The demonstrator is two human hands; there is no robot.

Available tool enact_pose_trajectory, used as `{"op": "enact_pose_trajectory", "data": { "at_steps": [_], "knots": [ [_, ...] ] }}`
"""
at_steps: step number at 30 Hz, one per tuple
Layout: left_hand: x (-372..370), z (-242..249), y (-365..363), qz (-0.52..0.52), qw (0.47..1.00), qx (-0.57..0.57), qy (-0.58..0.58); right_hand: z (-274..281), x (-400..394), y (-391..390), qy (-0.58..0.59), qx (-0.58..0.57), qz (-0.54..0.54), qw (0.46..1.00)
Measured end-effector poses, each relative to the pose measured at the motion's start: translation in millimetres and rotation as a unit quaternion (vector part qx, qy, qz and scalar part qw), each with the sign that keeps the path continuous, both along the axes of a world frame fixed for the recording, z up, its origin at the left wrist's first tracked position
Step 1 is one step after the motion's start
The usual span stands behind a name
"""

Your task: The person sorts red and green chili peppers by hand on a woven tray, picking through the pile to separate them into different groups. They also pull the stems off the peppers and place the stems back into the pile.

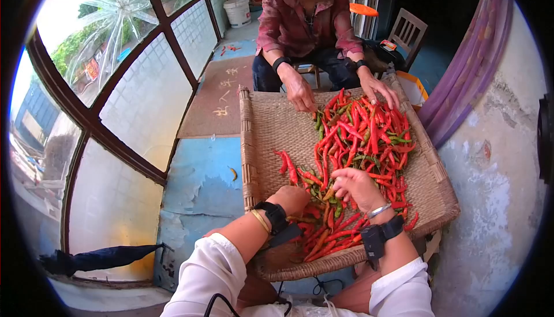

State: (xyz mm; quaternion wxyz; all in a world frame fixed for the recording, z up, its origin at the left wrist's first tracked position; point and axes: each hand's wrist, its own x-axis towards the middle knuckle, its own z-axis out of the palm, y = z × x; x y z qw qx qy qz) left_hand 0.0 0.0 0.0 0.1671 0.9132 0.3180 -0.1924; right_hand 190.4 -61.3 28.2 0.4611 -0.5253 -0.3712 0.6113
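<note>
A large woven tray (pixel 277 126) holds a heap of red chili peppers (pixel 375 126), with some green ones mixed in. My left hand (pixel 291 200) is at the heap's left edge, back of the hand up; its fingers are hidden beneath it. Over the near middle of the heap is my right hand (pixel 355 189), its fingers curled and drawn together above the peppers; anything between the fingertips is too small to make out. A few red peppers (pixel 290 168) lie apart, just beyond my left hand.
Across the tray sits another person (pixel 309 23), both hands at the heap's far side. Framed windows (pixel 138 92) line the left, with a dark folded umbrella (pixel 109 258) below. At right are a purple curtain (pixel 467 69) and wall; behind are a chair (pixel 408 34) and white bucket (pixel 237 12).
</note>
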Motion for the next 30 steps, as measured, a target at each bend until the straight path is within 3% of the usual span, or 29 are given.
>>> {"op": "enact_pose_trajectory", "data": {
  "at_steps": [2,5,7,9,11,13,15,17,19,21,24,25,27,29,30],
  "knots": [
    [-1,-5,1,-0.031,0.999,-0.014,-0.005,4,-11,-4,-0.104,-0.014,0.088,0.991],
    [0,10,4,0.002,1.0,-0.004,0.017,-4,-23,-4,-0.152,0.016,0.132,0.979],
    [-3,15,3,0.01,0.999,0.037,-0.027,-24,-22,-7,-0.185,0.055,0.137,0.972],
    [-1,24,4,0.017,0.993,0.084,-0.079,-23,-19,-8,-0.345,0.165,0.095,0.919],
    [-2,40,2,0.055,0.988,0.062,-0.129,-12,-20,-10,-0.347,0.12,0.098,0.925],
    [-4,44,-1,0.06,0.986,0.053,-0.149,-9,-23,-12,-0.412,0.209,0.096,0.882],
    [-5,46,-1,0.063,0.982,0.046,-0.17,-11,-24,-12,-0.402,0.211,0.099,0.885],
    [-6,47,0,0.013,0.963,-0.021,-0.269,-12,-23,-12,-0.416,0.255,0.094,0.868],
    [-7,47,1,0.002,0.959,-0.031,-0.281,0,-22,-15,-0.432,0.238,0.1,0.864],
    [-9,47,2,-0.006,0.955,-0.043,-0.294,7,-19,-19,-0.518,0.191,0.162,0.818],
    [-13,48,5,0.022,0.959,-0.022,-0.281,11,-2,-24,-0.558,0.132,0.187,0.798],
    [-14,46,7,0.05,0.964,0.01,-0.26,13,7,-24,-0.56,0.134,0.186,0.796],
    [-17,37,10,0.078,0.967,0.043,-0.239,15,27,-23,-0.516,0.132,0.088,0.842],
    [-19,17,14,0.056,0.982,0.057,-0.174,16,45,-16,-0.368,0.062,-0.031,0.927],
    [-19,11,14,0.056,0.982,0.059,-0.173,21,47,-12,-0.192,0.064,-0.102,0.974]
  ]
}}
